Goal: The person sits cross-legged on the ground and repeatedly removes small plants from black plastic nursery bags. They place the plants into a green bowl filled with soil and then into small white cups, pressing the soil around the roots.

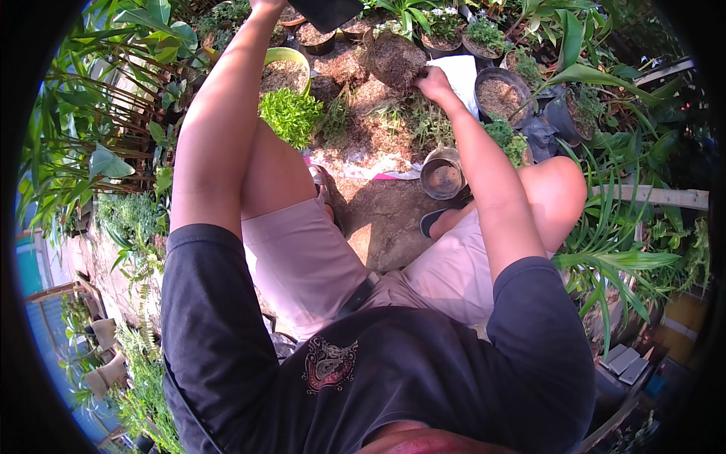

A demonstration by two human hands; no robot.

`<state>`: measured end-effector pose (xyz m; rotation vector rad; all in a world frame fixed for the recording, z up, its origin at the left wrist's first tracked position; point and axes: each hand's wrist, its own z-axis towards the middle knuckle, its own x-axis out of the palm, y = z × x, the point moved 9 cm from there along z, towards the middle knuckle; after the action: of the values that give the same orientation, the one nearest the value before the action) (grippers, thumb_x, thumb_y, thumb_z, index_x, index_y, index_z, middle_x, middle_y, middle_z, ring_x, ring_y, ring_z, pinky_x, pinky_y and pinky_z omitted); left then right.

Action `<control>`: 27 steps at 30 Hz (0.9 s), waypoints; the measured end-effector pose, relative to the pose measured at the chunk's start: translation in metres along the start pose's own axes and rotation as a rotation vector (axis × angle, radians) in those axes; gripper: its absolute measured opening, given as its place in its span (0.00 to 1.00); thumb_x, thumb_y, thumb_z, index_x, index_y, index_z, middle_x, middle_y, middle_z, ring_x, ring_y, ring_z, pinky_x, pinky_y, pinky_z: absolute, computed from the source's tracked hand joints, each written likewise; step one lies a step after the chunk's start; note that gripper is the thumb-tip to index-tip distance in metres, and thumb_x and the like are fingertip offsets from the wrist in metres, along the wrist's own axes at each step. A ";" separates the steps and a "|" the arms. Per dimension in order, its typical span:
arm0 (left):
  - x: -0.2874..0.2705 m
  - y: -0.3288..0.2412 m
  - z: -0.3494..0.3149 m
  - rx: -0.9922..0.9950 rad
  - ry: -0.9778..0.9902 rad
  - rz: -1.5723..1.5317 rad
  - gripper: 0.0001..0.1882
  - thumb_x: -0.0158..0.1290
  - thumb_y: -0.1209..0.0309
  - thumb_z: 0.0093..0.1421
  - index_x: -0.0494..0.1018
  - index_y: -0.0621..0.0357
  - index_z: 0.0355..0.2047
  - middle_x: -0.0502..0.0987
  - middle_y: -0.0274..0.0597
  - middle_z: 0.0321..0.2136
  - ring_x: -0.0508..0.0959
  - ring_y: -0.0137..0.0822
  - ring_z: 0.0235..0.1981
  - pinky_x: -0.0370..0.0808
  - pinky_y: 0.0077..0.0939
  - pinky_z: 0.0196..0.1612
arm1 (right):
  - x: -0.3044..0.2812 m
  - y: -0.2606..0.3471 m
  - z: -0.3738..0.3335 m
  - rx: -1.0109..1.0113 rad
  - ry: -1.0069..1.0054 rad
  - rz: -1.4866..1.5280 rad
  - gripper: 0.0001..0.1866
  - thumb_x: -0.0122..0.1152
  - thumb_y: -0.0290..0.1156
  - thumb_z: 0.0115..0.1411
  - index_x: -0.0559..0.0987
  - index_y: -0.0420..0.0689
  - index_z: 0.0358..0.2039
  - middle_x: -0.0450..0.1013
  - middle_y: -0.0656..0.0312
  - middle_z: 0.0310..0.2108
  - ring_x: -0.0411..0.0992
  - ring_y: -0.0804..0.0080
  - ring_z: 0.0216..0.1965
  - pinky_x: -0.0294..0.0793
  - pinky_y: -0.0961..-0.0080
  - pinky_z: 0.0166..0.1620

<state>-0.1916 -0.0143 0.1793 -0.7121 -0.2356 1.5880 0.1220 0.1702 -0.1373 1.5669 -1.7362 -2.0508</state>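
My left hand (pixel 269 4) is at the top edge, partly cut off, beside a raised black plastic pot (pixel 327 12) that it seems to hold; its fingertips are out of view. My right hand (pixel 435 83) grips the side of a dark root ball (pixel 393 60), a clod of soil with fine roots. Below the clod lies a heap of loose brown potting mix (pixel 370 121) on a white and pink sheet (pixel 404 172). Uprooted green sprigs (pixel 431 121) rest on the heap. An open, dark empty pot (pixel 443 175) stands to its right.
A bright green leafy plant (pixel 291 117) grows left of the heap, below a yellow-green pot (pixel 287 68) of soil. Dark soil-filled pots (pixel 501 94) stand to the right, by a white sheet (pixel 456 72). Dense foliage borders both sides. My bent knees flank the work area.
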 end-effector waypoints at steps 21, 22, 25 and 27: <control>0.002 -0.054 -0.011 0.052 0.271 -0.036 0.08 0.49 0.70 0.64 0.71 0.62 0.33 0.77 0.60 0.28 0.77 0.60 0.33 0.73 0.46 0.37 | -0.079 -0.018 0.044 0.414 -0.073 -0.612 0.22 0.68 0.41 0.48 0.82 0.46 0.43 0.79 0.56 0.43 0.76 0.59 0.48 0.74 0.63 0.52; 0.003 -0.054 -0.011 0.054 0.272 -0.024 0.08 0.49 0.69 0.64 0.71 0.62 0.33 0.77 0.60 0.28 0.77 0.60 0.34 0.73 0.46 0.37 | -0.074 -0.020 0.043 0.409 -0.092 -0.627 0.22 0.68 0.40 0.48 0.81 0.47 0.45 0.78 0.56 0.47 0.75 0.59 0.51 0.74 0.63 0.53; 0.007 -0.055 -0.011 0.066 0.276 -0.038 0.08 0.49 0.69 0.64 0.71 0.62 0.33 0.77 0.60 0.28 0.77 0.60 0.34 0.73 0.46 0.38 | -0.025 -0.041 0.037 0.417 0.078 -0.664 0.25 0.66 0.38 0.49 0.79 0.42 0.48 0.75 0.50 0.51 0.73 0.54 0.53 0.72 0.63 0.55; 0.011 -0.054 -0.013 0.041 0.303 -0.023 0.08 0.49 0.69 0.64 0.71 0.62 0.34 0.77 0.60 0.28 0.77 0.60 0.34 0.73 0.46 0.38 | -0.013 -0.051 0.038 0.420 0.078 -0.639 0.23 0.63 0.35 0.51 0.79 0.42 0.48 0.74 0.49 0.52 0.73 0.54 0.54 0.72 0.64 0.55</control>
<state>-0.1399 0.0020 0.1952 -0.9034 0.0114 1.4370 0.1305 0.2244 -0.1719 2.5698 -1.9012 -1.8530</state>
